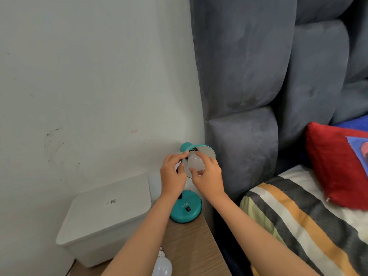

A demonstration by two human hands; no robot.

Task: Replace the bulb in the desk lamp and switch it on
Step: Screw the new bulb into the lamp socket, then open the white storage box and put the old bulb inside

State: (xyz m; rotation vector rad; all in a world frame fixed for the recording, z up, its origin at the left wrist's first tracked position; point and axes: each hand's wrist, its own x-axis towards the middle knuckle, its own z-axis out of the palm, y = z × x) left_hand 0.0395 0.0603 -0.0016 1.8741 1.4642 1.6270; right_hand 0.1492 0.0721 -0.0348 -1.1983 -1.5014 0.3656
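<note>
Nearest the camera, at about six o'clock, a spare white bulb (162,264) is lying on its side on the wooden counter (191,246), its screw base pointing toward twelve o'clock and its globe toward the person; whether it is the old bulb or the new one cannot be told. It is lying well apart from the lamp, seemingly parked where it will not get in the way of the forearms crossing above it.

Farther in, the teal lamp base (186,207) is sitting at the counter's far right edge, its black rocker switch (188,209) facing up and untouched. A white lidded bin (105,214) is standing at its nine o'clock, against the wall.

Above the base, the left hand (172,172) is curling its fingers around the rim of the teal shade (199,149), probably steadying the head so it does not swivel under a twist. The right hand (209,177) is pinching the frosted bulb (196,161) between thumb and fingertips around its globe, a grip suited to turning it. That bulb is sitting in the mouth of the shade, its long axis running from the socket at roughly eleven o'clock down to the dome at five o'clock, toward the person. Whether it is being screwed in or out cannot be told.

Beyond, a grey padded headboard (249,76) is rising at one o'clock, with a striped bed (298,216) at three.
</note>
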